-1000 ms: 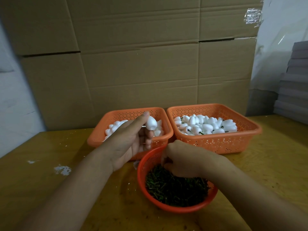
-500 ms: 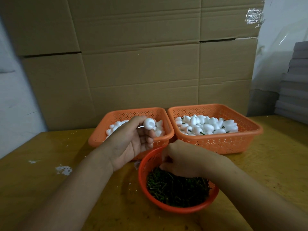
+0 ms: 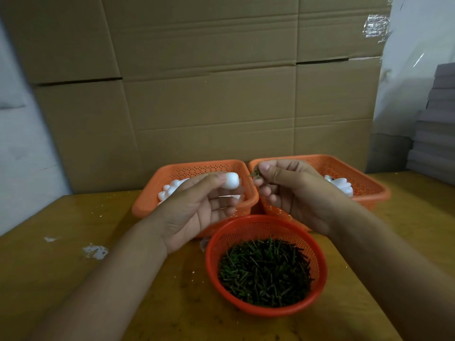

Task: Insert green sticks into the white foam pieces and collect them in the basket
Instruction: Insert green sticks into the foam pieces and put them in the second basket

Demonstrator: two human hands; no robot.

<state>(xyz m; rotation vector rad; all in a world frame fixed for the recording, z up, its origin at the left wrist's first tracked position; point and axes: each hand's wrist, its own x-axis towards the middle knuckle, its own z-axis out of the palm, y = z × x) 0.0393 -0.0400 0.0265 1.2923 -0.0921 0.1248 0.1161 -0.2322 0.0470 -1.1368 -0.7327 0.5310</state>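
Observation:
My left hand (image 3: 197, 210) pinches a white foam piece (image 3: 232, 180) between thumb and fingertips, held above the left orange basket (image 3: 147, 200) of plain foam pieces. My right hand (image 3: 293, 190) pinches a green stick (image 3: 256, 174) just right of that foam piece, a small gap between them. Behind my right hand stands the right orange basket (image 3: 369, 190) holding white foam pieces, mostly hidden by the hand. A round red basket (image 3: 266, 227) full of green sticks (image 3: 264, 269) sits in front, below both hands.
All three baskets stand on a yellow wooden table (image 3: 61, 279) with white foam crumbs (image 3: 94, 251) at the left. A wall of cardboard boxes (image 3: 209, 94) rises right behind the baskets. Grey stacked sheets (image 3: 435, 124) stand at the far right.
My right hand has lifted out of the round red basket with a green stick and come up beside the foam piece. My left hand has stayed near the same place.

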